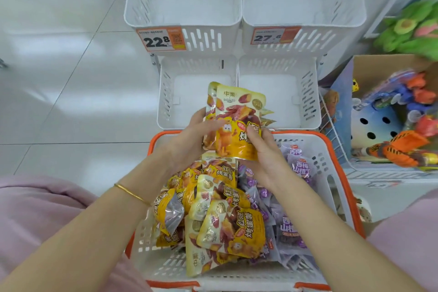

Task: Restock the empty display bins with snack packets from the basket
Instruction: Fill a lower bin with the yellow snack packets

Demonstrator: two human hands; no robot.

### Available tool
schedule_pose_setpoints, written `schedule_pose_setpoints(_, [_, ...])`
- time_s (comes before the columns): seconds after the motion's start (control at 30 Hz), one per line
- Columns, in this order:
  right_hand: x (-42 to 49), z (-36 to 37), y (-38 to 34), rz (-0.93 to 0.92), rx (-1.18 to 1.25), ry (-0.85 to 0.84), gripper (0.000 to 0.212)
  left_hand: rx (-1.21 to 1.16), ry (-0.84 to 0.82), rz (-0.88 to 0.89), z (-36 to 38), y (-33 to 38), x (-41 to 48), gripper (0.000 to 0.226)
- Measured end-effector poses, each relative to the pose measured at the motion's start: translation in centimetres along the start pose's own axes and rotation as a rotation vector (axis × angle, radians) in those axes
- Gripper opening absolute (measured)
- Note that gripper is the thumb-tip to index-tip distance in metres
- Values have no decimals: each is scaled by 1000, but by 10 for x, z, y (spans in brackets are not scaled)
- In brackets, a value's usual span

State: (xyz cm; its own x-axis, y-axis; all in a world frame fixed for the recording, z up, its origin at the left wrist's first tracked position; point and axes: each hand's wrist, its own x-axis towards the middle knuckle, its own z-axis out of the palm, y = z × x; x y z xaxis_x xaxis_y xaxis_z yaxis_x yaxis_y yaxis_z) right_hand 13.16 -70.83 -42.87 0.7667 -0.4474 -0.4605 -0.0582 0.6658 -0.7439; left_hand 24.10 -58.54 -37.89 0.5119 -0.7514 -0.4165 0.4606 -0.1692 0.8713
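A white basket with an orange rim (336,147) sits in front of me, holding several yellow sweet-potato packets (227,218) on its left and purple packets (291,227) on its right. Both hands hold a small stack of yellow packets (237,114) upright above the basket's far edge. My left hand (189,140) grips the stack's left side. My right hand (263,154) grips its lower right edge, thumb on the front. Beyond stand two empty lower white bins, left (170,92) and right (305,92), and two empty upper bins, left (182,5) and right (305,5).
Orange price tags reading 22.8 (161,39) and 27.6 (275,35) hang on the upper bins. A cardboard box of plastic toys (391,116) stands at the right, with green plush toys (410,31) above it. White tiled floor (59,78) lies to the left.
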Motion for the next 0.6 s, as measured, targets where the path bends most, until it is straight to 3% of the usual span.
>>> schedule_pose_setpoints(0.07, [-1,1,-2,-25,-67,-26,47,213,48,30,9,-1,2,82])
schedule_pose_setpoints(0.13, [0,-1,-8,-33,-106,-14,62,348,107,90,15,-4,7,87])
schedule_pose_setpoints(0.27, [9,-17,-49,-93,-172,-95,91,358,62,112,14,-7,16,89])
schedule_pose_setpoints(0.33, [15,-25,-80,-107,-254,-138,89,385,10,120,14,-5,22,87])
schedule_pose_setpoints(0.53, [33,-32,-135,-100,-935,-295,67,531,-112,128,21,5,51,88])
schedule_pose_setpoints(0.6, [42,-32,-135,-115,-1042,-302,63,540,-108,134,23,5,67,90])
